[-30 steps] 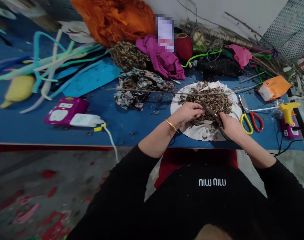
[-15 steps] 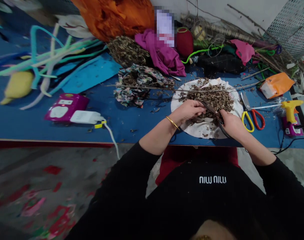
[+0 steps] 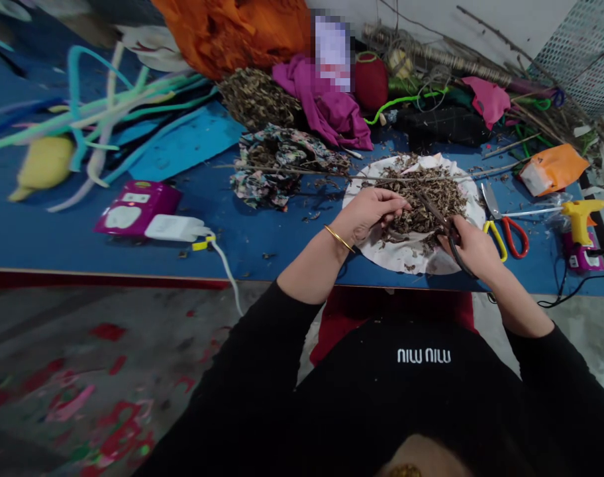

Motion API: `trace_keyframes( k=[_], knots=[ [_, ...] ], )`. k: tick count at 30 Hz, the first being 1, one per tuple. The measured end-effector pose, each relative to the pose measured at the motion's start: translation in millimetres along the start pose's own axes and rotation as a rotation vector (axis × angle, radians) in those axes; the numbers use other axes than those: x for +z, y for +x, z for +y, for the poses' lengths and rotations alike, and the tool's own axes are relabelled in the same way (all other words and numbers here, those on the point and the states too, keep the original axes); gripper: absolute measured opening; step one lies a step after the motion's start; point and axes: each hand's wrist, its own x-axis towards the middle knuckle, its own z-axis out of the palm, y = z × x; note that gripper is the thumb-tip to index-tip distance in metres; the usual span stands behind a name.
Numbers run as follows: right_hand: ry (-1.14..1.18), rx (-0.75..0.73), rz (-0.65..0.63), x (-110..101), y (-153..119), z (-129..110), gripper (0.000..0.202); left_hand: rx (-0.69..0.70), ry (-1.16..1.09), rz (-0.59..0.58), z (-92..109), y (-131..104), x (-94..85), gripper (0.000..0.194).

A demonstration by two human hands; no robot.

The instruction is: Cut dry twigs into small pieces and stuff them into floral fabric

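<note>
My right hand (image 3: 473,248) is wrapped round the handles of a pair of dark scissors (image 3: 437,215), whose blades point up and left over a heap of dry brown leaf bits (image 3: 434,189). The heap lies on a round white cloth (image 3: 396,255) near the table's front edge. Left of the blades, my left hand (image 3: 374,212) has its thumb and fingertips pinched together just above the heap; what lies between them is too small to make out. A long thin stick (image 3: 332,174) stretches across the far part of the cloth.
Scissors with yellow and red handles (image 3: 514,238) and a yellow glue gun (image 3: 583,218) lie at the right. Flowered fabric (image 3: 267,185) and a purple power block with a white plug (image 3: 138,212) are at the left. Coloured fuzzy strips, bundled cloth and twigs fill the back.
The hands have come apart: my right hand has drawn the dark scissors right and slightly down, away from my left fingers. My left hand has shifted a little up. The view has shifted slightly.
</note>
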Motion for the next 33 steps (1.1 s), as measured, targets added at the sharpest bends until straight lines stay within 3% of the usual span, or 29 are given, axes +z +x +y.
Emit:
trace_keyframes(
  k=[4, 17, 24, 33],
  knots=[
    [-0.017, -0.007, -0.03, -1.0, -5.4, -0.2, 0.039, -0.005, -0.053, -0.003, -1.2, 0.6, -1.1, 0.013],
    [-0.07, -0.041, -0.075, -4.4, 4.3, -18.2, 0.038, -0.03, 0.04, -0.044, -4.8, 0.5, 7.8, 0.024],
    [-0.143, -0.031, -0.125, -0.2, 7.9, -21.9, 0.036, -0.011, 0.072, -0.007, -5.2, 0.0, 11.7, 0.031],
    [-0.183, -0.027, -0.097, -0.6, 6.6, -24.0, 0.037, -0.038, 0.099, -0.017, -10.9, 3.2, 13.0, 0.027]
  ],
)
